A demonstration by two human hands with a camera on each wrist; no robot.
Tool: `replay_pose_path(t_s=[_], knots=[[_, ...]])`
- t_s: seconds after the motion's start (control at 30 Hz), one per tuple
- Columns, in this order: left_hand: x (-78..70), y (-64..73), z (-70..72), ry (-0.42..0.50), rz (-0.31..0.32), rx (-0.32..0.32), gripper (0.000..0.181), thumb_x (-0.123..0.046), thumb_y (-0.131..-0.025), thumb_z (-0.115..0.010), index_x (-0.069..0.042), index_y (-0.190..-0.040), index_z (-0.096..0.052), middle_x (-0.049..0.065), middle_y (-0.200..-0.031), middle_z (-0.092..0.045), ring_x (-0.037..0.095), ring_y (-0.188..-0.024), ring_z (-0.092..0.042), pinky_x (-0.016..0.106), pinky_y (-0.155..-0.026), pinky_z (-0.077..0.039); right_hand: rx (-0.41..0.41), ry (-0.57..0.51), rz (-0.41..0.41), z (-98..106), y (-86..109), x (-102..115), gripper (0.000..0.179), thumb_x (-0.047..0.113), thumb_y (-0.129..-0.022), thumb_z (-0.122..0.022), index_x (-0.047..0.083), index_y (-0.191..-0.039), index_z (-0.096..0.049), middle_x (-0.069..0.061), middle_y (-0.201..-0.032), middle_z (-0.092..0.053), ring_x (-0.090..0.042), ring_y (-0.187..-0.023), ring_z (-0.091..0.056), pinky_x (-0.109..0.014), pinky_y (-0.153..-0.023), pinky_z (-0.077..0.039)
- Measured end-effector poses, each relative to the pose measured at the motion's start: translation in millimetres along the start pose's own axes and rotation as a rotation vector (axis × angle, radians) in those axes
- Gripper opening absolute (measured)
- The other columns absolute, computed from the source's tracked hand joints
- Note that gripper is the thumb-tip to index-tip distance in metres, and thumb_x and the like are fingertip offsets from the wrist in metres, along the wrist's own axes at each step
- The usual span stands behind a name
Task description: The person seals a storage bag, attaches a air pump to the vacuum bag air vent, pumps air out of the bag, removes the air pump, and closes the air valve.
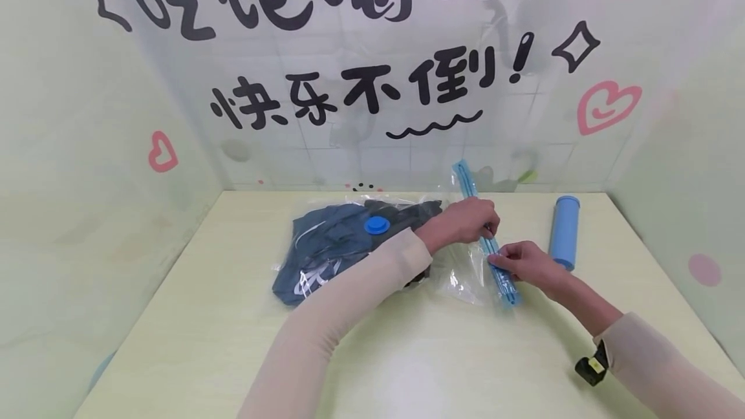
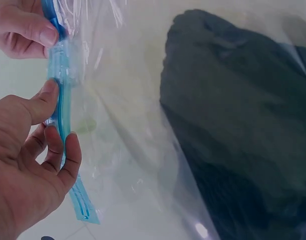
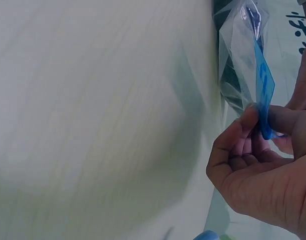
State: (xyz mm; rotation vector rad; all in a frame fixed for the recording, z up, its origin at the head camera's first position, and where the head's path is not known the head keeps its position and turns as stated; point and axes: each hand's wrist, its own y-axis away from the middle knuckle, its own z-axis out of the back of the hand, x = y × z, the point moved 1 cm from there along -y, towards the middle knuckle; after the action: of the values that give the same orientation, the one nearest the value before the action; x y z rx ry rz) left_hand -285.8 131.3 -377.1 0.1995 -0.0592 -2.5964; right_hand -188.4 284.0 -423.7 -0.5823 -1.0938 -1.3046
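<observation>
A clear plastic vacuum storage bag (image 1: 456, 273) lies on the table with dark folded clothes (image 1: 334, 235) inside and a round blue valve (image 1: 377, 225) on top. Its blue zip strip (image 1: 505, 286) runs along the bag's right end, lifted at a slant. My left hand (image 1: 465, 220) pinches the strip near its middle; in the left wrist view the thumb (image 2: 49, 95) presses on one side with the fingers curled at the other. Closer to the strip's near end, my right hand (image 1: 526, 265) pinches it between thumb and index finger, as the right wrist view also shows.
A blue cylinder (image 1: 564, 231) stands at the right of the table (image 1: 407, 361), just beyond the right hand. Behind the table rises a pale printed backdrop (image 1: 361, 167) with dark lettering, and similar panels close off both sides.
</observation>
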Motion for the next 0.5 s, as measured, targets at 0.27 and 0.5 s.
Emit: replay_pose_path(t_s=[0.27, 0.5], knots=[[0.2, -0.6, -3.0, 0.008, 0.021, -0.007, 0.012, -0.019, -0.100, -0.068, -0.021, -0.096, -0.079, -0.008, -0.095, -0.057, 0.006, -0.088, -0.056, 0.019, -0.073, -0.047, 0.056, -0.010, -0.024, -6, 14.3, -2, 0.026, 0.019, -0.104, -0.063, 0.000, -0.087, -0.061, -0.002, -0.070, -0.051, -0.016, -0.069, -0.050, -0.028, -0.066, -0.046], [1.8, 2.8, -3.9, -0.022, 0.063, -0.025, 0.011, -0.024, -0.100, -0.068, -0.023, -0.097, -0.078, -0.009, -0.096, -0.057, 0.005, -0.088, -0.055, 0.020, -0.072, -0.046, 0.139, -0.026, -0.032, -10, 28.8, -7, 0.025, 0.017, -0.103, -0.064, -0.002, -0.087, -0.063, -0.002, -0.070, -0.053, -0.014, -0.067, -0.051, -0.027, -0.062, -0.045]])
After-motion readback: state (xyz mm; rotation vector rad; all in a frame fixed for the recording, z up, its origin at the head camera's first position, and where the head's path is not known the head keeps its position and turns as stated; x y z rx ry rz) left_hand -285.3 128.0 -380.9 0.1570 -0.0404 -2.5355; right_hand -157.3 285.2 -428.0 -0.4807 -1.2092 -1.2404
